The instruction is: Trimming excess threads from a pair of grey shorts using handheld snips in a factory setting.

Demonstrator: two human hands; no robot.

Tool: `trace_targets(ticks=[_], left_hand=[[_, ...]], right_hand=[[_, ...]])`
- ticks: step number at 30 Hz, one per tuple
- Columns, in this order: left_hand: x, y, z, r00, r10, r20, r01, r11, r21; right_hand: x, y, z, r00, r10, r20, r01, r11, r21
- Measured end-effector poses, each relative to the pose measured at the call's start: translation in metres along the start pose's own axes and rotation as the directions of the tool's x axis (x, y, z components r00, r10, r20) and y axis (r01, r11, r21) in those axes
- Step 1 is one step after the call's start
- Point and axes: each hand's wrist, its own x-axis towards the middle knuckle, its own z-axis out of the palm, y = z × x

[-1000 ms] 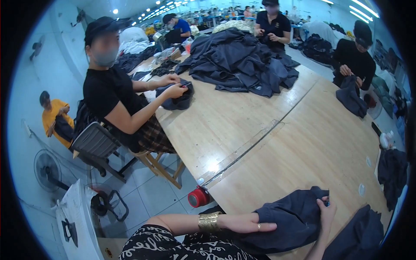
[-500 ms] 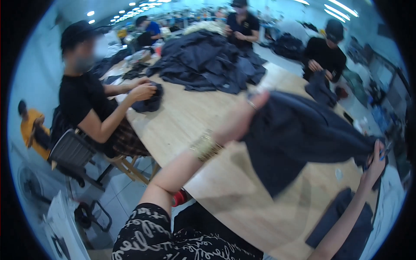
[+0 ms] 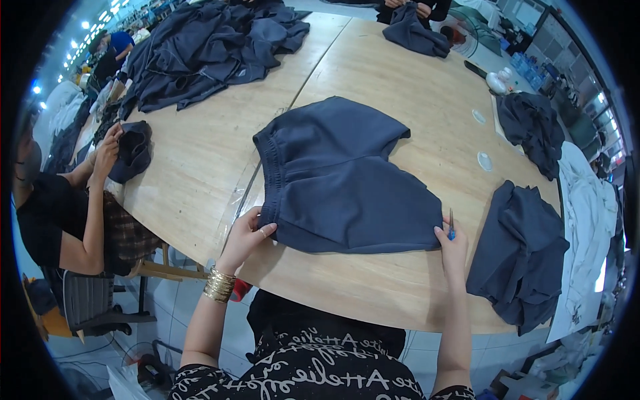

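Observation:
Dark grey-blue shorts [image 3: 347, 193] lie spread flat on the wooden table in front of me, elastic waistband on the left and leg openings on the right. My left hand [image 3: 244, 240] pinches the near corner of the waistband, the thumb resting on top. At the opposite end, the near corner of a leg hem is held between the fingers of my right hand [image 3: 455, 248]. Small snips [image 3: 452, 230] with a blue handle also stick up from that right hand, blade pointing away from me.
Folded dark garments [image 3: 520, 253] are stacked at the table's right edge. A large heap of similar cloth [image 3: 207, 50] covers the far left. One co-worker [image 3: 73, 213] sits at left handling a dark garment; another [image 3: 423, 10] works at the far side. White cloth [image 3: 587, 220] hangs beyond the right edge.
The shorts, held up in the air before, now lie flat on the table. Both my hands have come down and nearer to me, and my view has tilted lower.

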Motion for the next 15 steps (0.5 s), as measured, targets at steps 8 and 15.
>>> trace_targets(ticks=[8, 15], left_hand=[[-0.004, -0.013, 0.001, 0.996, -0.025, -0.080, 0.023, 0.999, -0.024], [-0.031, -0.002, 0.063, 0.929, -0.071, 0.362, -0.083, 0.916, 0.393]], right_hand=[[-0.020, -0.056, 0.011, 0.954, -0.296, -0.048, 0.273, 0.924, -0.267], [-0.081, -0.114, 0.114, 0.840, -0.446, 0.308, 0.448, 0.891, 0.069]])
